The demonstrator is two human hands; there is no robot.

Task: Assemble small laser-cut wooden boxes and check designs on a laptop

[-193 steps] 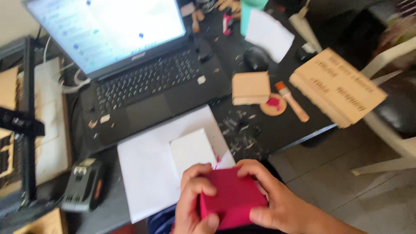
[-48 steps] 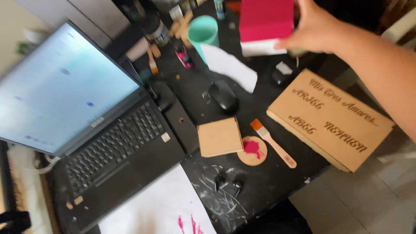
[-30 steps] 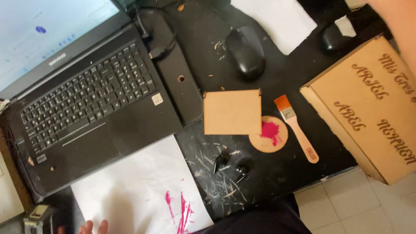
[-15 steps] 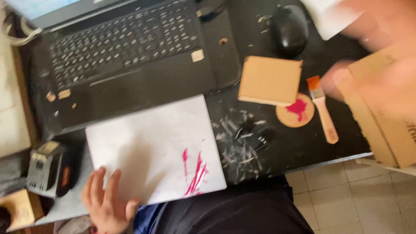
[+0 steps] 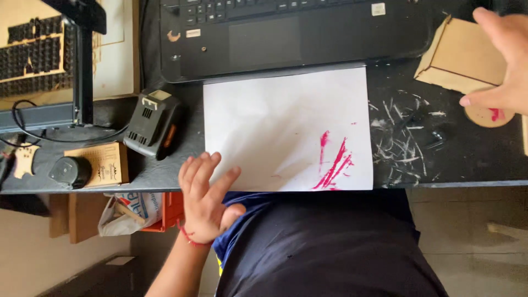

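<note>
My left hand (image 5: 206,198) lies flat with its fingers spread on the lower left corner of a white paper sheet (image 5: 275,121). The sheet sits at the front edge of the black table (image 5: 467,170) and bears pink paint streaks (image 5: 333,165) near its lower right. At the top right, my right hand (image 5: 498,60) reaches over a small plywood box (image 5: 451,52). Its thumb is at the box's front side and its fingers run across the right side. A round wooden disc with a pink blot (image 5: 489,116) peeks out just below that hand.
A black laptop (image 5: 291,33) lies behind the paper. Left of the paper are a black and orange device (image 5: 154,124), a small wooden block (image 5: 102,162) with a black round part (image 5: 69,171), and a metal machine frame (image 5: 82,55) over a cut plywood board (image 5: 33,55). A plastic bag (image 5: 132,212) hangs under the table.
The view has swung down and left toward the paper. My left hand has slid up onto the sheet's corner. My right hand has come to the plywood box.
</note>
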